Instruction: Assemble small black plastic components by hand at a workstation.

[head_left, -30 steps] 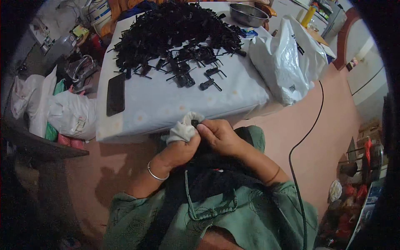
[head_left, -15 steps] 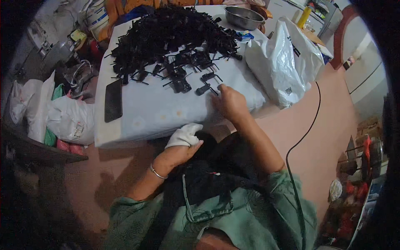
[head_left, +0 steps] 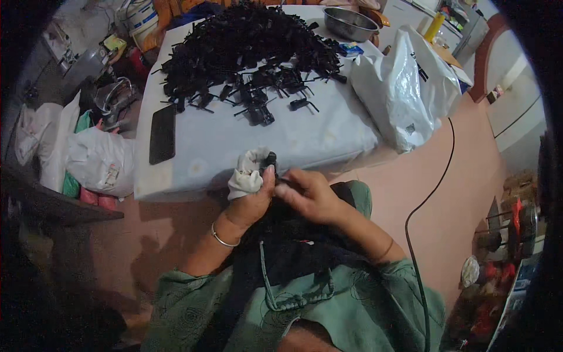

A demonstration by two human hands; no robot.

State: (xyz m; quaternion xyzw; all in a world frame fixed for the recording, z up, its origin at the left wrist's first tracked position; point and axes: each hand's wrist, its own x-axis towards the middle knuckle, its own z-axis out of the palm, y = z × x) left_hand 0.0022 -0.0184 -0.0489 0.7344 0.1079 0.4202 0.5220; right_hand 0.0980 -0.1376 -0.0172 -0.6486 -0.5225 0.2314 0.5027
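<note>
A small black plastic piece [head_left: 270,159] stands up between the thumb and fingers of my left hand [head_left: 252,202], just off the table's near edge. White cloth [head_left: 243,183], perhaps a glove, covers the fingers of that hand. Close beside it, my right hand [head_left: 315,196] is closed at the lower end of the same piece; its fingertips are slightly blurred, and what they pinch is partly hidden. A large heap of similar black pieces with thin stems [head_left: 240,50] covers the far part of the table. One single piece [head_left: 298,104] lies apart at the heap's near side.
The table [head_left: 316,144] has a pale covering. On its left lies a dark phone [head_left: 162,135]. A white plastic bag [head_left: 390,88] stands at the right edge, a metal bowl [head_left: 350,24] behind it. A black cable [head_left: 431,190] runs along the floor on the right.
My right hand has come back from the heap's near edge to my left hand. One of two loose pieces there is gone, and a black piece is now in my left hand.
</note>
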